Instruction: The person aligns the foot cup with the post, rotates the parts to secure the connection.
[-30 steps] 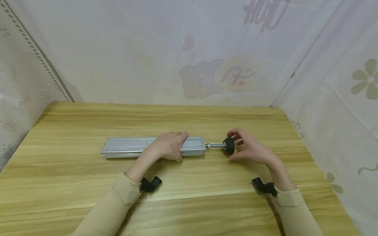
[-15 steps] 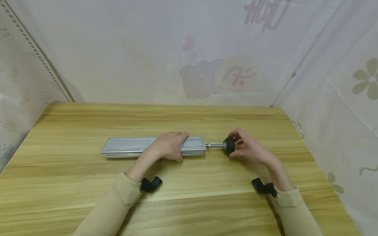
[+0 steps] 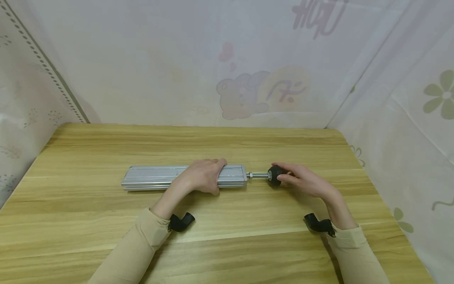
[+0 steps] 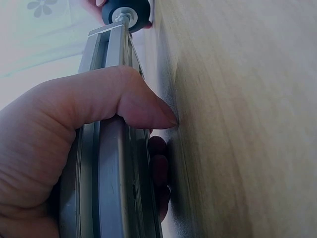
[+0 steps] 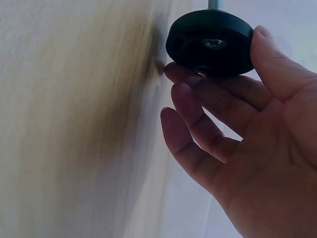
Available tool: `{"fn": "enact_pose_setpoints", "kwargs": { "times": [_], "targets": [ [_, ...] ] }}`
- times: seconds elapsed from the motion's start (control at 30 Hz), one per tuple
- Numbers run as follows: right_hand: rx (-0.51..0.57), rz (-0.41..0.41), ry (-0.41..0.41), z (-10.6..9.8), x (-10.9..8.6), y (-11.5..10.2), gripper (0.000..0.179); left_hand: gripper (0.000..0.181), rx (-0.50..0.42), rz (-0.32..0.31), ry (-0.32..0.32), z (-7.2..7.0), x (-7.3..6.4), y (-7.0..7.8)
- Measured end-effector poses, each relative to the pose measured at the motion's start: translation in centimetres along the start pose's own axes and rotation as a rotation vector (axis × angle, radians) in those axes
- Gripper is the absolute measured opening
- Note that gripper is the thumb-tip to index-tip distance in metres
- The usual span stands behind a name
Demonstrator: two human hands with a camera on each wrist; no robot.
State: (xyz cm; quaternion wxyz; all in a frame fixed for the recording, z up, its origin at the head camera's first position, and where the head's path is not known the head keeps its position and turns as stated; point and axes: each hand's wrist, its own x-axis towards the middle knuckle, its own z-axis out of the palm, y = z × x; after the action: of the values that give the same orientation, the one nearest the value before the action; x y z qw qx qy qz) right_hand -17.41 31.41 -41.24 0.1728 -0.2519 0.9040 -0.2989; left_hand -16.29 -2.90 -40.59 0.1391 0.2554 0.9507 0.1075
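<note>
A silver aluminium profile point(image 3: 152, 177) lies lengthwise across the wooden table. From its right end sticks a threaded rod point(image 3: 260, 175) with a nut on it, ending in a round black levelling foot point(image 3: 274, 176). My left hand point(image 3: 202, 175) grips the profile from above near its right part; in the left wrist view the thumb point(image 4: 143, 111) wraps over the near side and the fingertips show at the far edge. My right hand point(image 3: 308, 181) pinches the foot at its rim. The right wrist view shows its thumb on one side of the black disc point(image 5: 208, 42) and fingers on the other.
The wooden table point(image 3: 227, 252) runs back to a pale printed cloth wall point(image 3: 159, 59). Another cloth point(image 3: 400, 138) hangs along the right side. Black camera mounts point(image 3: 181, 222) sit at both wrists.
My right hand has turned on the foot: the index finger has come down, the thumb has risen, and both now pinch its rim. The left hand and the profile have stayed still.
</note>
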Motion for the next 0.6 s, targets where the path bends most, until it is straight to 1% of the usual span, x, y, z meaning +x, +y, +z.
{"fn": "enact_pose_setpoints", "kwargs": {
  "times": [0.1,0.2,0.33,0.43,0.53,0.6],
  "targets": [
    [0.002,-0.007,-0.003,0.0,0.0,0.1,0.058,0.078,-0.004,-0.002,-0.002,0.0,0.0,0.0],
    [0.037,-0.013,0.004,0.1,0.0,0.1,0.061,0.078,-0.007,-0.004,-0.002,0.1,0.1,0.0],
    [0.081,-0.033,0.063,0.3,0.2,0.0,0.075,0.079,-0.01,-0.009,-0.006,0.1,0.1,-0.1],
    [0.043,-0.067,0.121,0.7,0.5,-0.3,0.082,0.08,-0.014,-0.013,-0.009,0.1,0.2,-0.1],
    [-0.017,-0.087,0.155,1.1,0.8,-0.5,0.081,0.081,-0.014,-0.013,-0.012,0.1,0.1,0.0],
    [-0.034,-0.088,0.168,1.3,0.9,-0.7,0.079,0.081,-0.013,-0.013,-0.011,0.0,0.1,0.0]
  ]
}}
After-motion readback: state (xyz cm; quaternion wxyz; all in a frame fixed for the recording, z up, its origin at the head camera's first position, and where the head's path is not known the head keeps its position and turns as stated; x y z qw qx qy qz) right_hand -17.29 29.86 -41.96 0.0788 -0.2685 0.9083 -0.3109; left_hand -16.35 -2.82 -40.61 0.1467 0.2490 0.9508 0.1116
